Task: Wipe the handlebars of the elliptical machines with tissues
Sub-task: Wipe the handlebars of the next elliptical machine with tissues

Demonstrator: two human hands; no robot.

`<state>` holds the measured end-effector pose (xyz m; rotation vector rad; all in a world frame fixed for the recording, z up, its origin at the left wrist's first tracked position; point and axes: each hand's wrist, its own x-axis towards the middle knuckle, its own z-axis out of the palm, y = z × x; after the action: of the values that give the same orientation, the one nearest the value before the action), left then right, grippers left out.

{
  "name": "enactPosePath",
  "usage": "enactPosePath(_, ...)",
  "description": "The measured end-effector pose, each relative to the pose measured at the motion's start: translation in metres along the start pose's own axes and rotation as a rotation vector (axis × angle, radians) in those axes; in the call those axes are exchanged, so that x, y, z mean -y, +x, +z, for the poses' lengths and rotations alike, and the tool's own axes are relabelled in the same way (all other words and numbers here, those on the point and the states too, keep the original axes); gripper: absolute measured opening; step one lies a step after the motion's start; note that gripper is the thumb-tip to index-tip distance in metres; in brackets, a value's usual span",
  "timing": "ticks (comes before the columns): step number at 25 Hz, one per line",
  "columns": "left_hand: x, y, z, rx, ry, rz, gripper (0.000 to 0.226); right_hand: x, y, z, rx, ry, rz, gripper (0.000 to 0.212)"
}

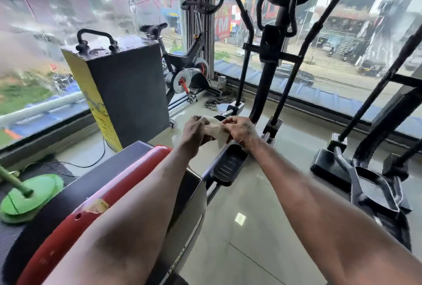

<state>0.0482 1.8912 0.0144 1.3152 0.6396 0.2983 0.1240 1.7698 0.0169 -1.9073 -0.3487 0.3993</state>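
Head view, nearest first: two bare forearms reach forward from 6 o'clock toward the middle of the frame. Under the left forearm, at 7 o'clock, lies a red-and-black curved machine housing [75, 227] with a torn sticker on its red band. At 9 o'clock, low on the left, a green mop head [29, 198] rests on a dark mat.

At the centre, the left hand [194, 133] and the right hand [242, 133] meet around a crumpled white tissue [217, 130]. Fingers of both hands are curled and pinch the tissue from either side, which spans between them and hangs a little below the right hand. The tissue is held in the air above a black foot pedal [228, 163] of the elliptical machine [271, 61], touching no handlebar.

Beyond the hands, the elliptical's central column rises toward 12 o'clock, with its curved black handlebars [249, 40] on both sides, well apart from the tissue. At 3 o'clock stand the pedals and frame of a second elliptical [374, 179].

Farther at 10 o'clock sits a tall black-and-yellow box [127, 93] with a handle on top. Behind it, at 11 o'clock, a spin bike [194, 68] stands in the corner by the windows [342, 33], with a coiled rope [217, 102] on the floor nearby.
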Motion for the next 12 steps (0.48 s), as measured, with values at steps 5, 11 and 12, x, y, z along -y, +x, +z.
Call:
enactPosePath(5,0.017,-0.030,-0.069,-0.217,-0.086,0.079,0.011,0.006,-0.018,0.076,0.203,0.119,0.003,0.010)
enactPosePath(11,0.033,-0.079,-0.176,-0.333,-0.042,0.092,0.014,0.014,-0.070,0.175,0.428,0.210,-0.035,0.010)
enactPosePath(12,0.030,-0.087,-0.196,-0.344,-0.055,0.088,0.017,0.023,-0.075,0.192,0.442,0.208,-0.046,0.009)
